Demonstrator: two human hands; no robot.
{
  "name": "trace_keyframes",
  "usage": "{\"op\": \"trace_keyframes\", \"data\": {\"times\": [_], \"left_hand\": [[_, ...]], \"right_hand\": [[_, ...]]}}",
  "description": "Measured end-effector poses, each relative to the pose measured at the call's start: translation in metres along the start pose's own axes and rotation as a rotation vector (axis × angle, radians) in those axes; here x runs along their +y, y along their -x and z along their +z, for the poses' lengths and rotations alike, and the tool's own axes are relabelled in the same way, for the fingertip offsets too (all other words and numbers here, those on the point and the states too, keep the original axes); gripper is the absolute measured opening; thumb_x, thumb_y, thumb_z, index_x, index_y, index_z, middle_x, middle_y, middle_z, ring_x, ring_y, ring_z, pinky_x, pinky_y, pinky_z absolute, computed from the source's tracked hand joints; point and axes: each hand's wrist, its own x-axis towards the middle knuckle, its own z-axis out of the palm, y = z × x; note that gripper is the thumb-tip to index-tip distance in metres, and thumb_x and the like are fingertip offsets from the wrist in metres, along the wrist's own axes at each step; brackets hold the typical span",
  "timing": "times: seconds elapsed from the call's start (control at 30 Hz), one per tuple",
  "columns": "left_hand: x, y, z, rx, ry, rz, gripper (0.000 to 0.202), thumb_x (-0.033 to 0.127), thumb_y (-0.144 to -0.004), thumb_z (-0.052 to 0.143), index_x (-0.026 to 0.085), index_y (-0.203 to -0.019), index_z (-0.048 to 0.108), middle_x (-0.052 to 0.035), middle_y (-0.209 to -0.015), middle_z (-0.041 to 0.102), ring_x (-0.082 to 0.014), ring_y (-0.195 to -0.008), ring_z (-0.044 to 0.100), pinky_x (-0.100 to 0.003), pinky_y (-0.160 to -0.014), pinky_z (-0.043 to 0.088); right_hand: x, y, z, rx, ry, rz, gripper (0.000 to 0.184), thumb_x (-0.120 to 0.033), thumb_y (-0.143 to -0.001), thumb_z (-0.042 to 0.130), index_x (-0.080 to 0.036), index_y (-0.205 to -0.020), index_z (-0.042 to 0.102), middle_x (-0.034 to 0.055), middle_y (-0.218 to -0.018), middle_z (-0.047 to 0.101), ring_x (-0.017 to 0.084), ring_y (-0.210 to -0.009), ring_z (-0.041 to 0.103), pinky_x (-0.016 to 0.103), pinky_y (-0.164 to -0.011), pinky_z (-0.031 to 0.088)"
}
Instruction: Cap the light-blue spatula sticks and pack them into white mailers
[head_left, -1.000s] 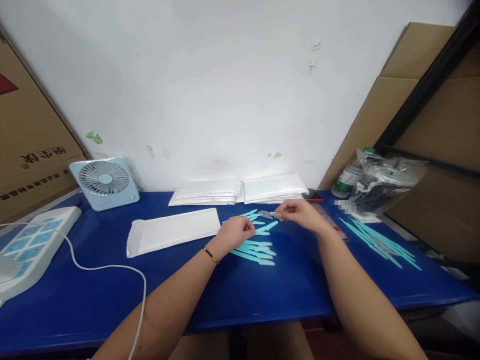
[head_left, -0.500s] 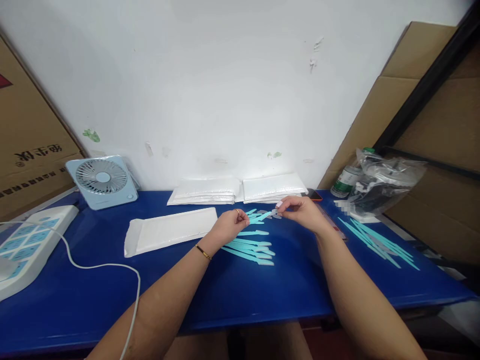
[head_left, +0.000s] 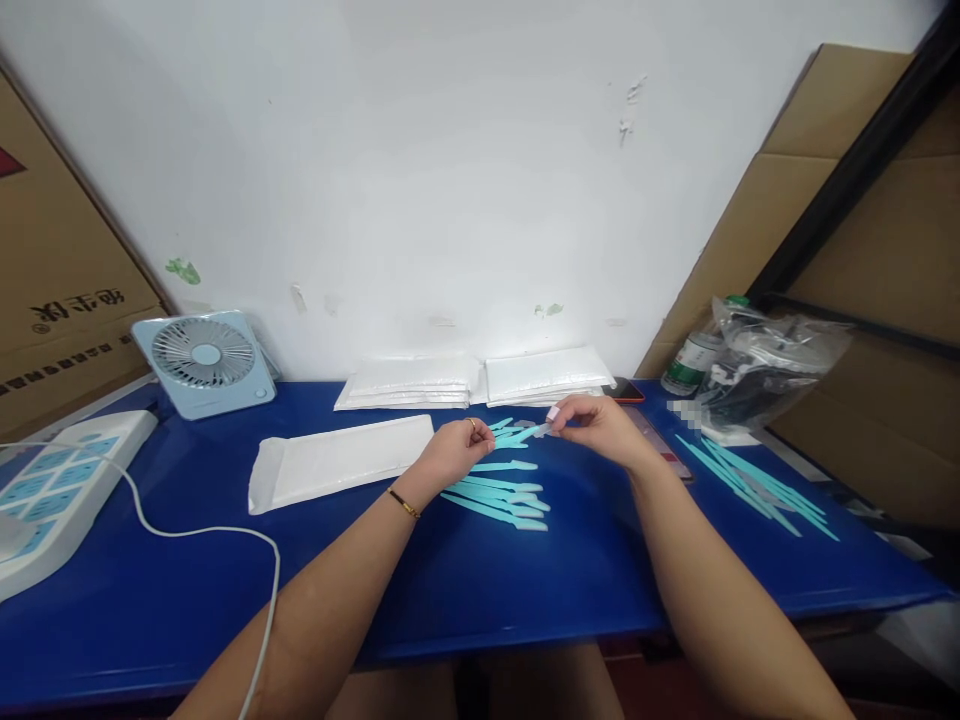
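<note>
My left hand (head_left: 459, 448) is closed in a pinch on a turquoise eyebrow razor (head_left: 528, 434), whose blade end points right. My right hand (head_left: 589, 425) pinches a small clear blade cap (head_left: 543, 430) at that razor's tip; how far the cap covers the blade is too small to tell. Several more turquoise razors (head_left: 504, 487) lie fanned out on the blue table below my left hand. Others lie just behind the held one, near some clear caps partly hidden by my right hand. A separate group of turquoise razors (head_left: 754, 487) rests at the right.
A white padded mailer (head_left: 345, 460) lies left of my hands. Two stacks of white mailers (head_left: 409, 383) stand against the wall. A blue fan (head_left: 206, 362), a power strip (head_left: 71, 490) and its white cable occupy the left. A bottle (head_left: 686, 362) and plastic bag (head_left: 765, 370) stand right.
My right hand has moved slightly left, bringing the clear cap onto the tip of the held razor. My left hand has shifted a little left and still pinches the razor.
</note>
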Motion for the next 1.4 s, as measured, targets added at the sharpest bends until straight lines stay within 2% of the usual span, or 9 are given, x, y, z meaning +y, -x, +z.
{"op": "trace_keyframes", "data": {"times": [0.33, 0.47, 0.53, 0.6, 0.7, 0.8, 0.93, 1.13, 1.4], "left_hand": [[0.008, 0.003, 0.000, -0.044, -0.001, 0.018, 0.021, 0.038, -0.078, 0.052, 0.019, -0.081, 0.062, -0.0003, -0.073, 0.063, -0.0134, -0.066, 0.056, -0.022, -0.057, 0.040], [0.007, 0.006, 0.004, -0.121, -0.014, 0.019, 0.022, 0.038, -0.078, 0.052, 0.019, -0.080, 0.062, -0.0006, -0.074, 0.065, -0.0141, -0.067, 0.058, -0.022, -0.057, 0.041], [0.006, 0.008, 0.005, -0.169, -0.057, 0.027, 0.022, 0.039, -0.078, 0.052, 0.020, -0.079, 0.063, -0.0010, -0.075, 0.066, -0.0149, -0.069, 0.059, -0.022, -0.058, 0.041], [0.006, 0.009, 0.007, -0.182, -0.133, 0.044, 0.021, 0.038, -0.080, 0.051, 0.021, -0.078, 0.064, -0.0008, -0.076, 0.066, -0.0153, -0.070, 0.059, -0.023, -0.060, 0.041], [0.002, 0.006, 0.009, -0.059, -0.337, 0.080, 0.017, 0.032, -0.081, 0.051, 0.023, -0.084, 0.066, -0.0016, -0.084, 0.066, -0.0171, -0.077, 0.060, -0.026, -0.068, 0.041], [-0.003, 0.000, 0.012, 0.073, -0.517, 0.093, 0.018, 0.027, -0.082, 0.053, 0.025, -0.095, 0.066, -0.0035, -0.099, 0.063, -0.0207, -0.090, 0.058, -0.031, -0.076, 0.039], [-0.007, -0.007, 0.015, 0.094, -0.582, 0.061, 0.016, 0.029, -0.083, 0.054, 0.024, -0.090, 0.067, -0.0047, -0.098, 0.062, -0.0224, -0.094, 0.056, -0.033, -0.080, 0.038], [-0.006, -0.008, 0.013, 0.080, -0.492, -0.038, 0.014, 0.029, -0.081, 0.057, 0.021, -0.082, 0.067, -0.0061, -0.092, 0.062, -0.0220, -0.091, 0.057, -0.031, -0.079, 0.040], [-0.010, -0.010, 0.006, 0.077, -0.407, -0.055, 0.016, 0.032, -0.080, 0.055, 0.020, -0.083, 0.066, -0.0052, -0.089, 0.063, -0.0196, -0.086, 0.059, -0.028, -0.074, 0.043]], "right_hand": [[-0.008, 0.000, 0.016, -0.100, -0.043, 0.007, 0.008, -0.027, -0.067, 0.071, -0.020, -0.064, 0.070, 0.0041, -0.077, 0.066, 0.018, -0.078, 0.062, 0.030, -0.074, 0.048], [-0.003, 0.002, 0.004, -0.202, -0.037, 0.084, 0.018, -0.032, -0.062, 0.074, -0.018, -0.074, 0.070, 0.0051, -0.087, 0.067, 0.019, -0.081, 0.062, 0.030, -0.074, 0.049], [0.007, 0.002, -0.006, -0.122, 0.030, 0.141, 0.024, -0.035, -0.064, 0.072, -0.017, -0.079, 0.069, 0.0051, -0.084, 0.067, 0.018, -0.077, 0.061, 0.030, -0.070, 0.048], [0.020, 0.001, -0.012, 0.013, 0.202, 0.211, 0.020, -0.035, -0.069, 0.067, -0.017, -0.078, 0.068, 0.0039, -0.075, 0.065, 0.016, -0.067, 0.058, 0.028, -0.062, 0.045], [0.041, -0.002, -0.009, 0.076, 0.479, 0.285, 0.013, -0.030, -0.070, 0.063, -0.018, -0.074, 0.069, 0.0035, -0.072, 0.065, 0.016, -0.065, 0.056, 0.027, -0.060, 0.041], [0.053, -0.005, -0.001, 0.001, 0.555, 0.311, 0.007, -0.025, -0.068, 0.064, -0.019, -0.070, 0.068, 0.0039, -0.075, 0.067, 0.017, -0.069, 0.058, 0.027, -0.063, 0.041], [0.054, -0.005, 0.003, -0.050, 0.475, 0.375, 0.007, -0.024, -0.067, 0.064, -0.017, -0.066, 0.064, 0.0036, -0.067, 0.065, 0.016, -0.062, 0.056, 0.026, -0.057, 0.040], [0.034, -0.002, 0.003, -0.174, -0.011, 0.424, 0.024, -0.039, -0.069, 0.067, -0.016, -0.077, 0.062, 0.0010, -0.064, 0.062, 0.012, -0.057, 0.056, 0.023, -0.053, 0.042], [0.026, -0.003, 0.008, -0.186, -0.046, 0.406, 0.028, -0.042, -0.065, 0.071, -0.016, -0.073, 0.063, 0.0004, -0.062, 0.061, 0.011, -0.055, 0.055, 0.023, -0.052, 0.042]]}}
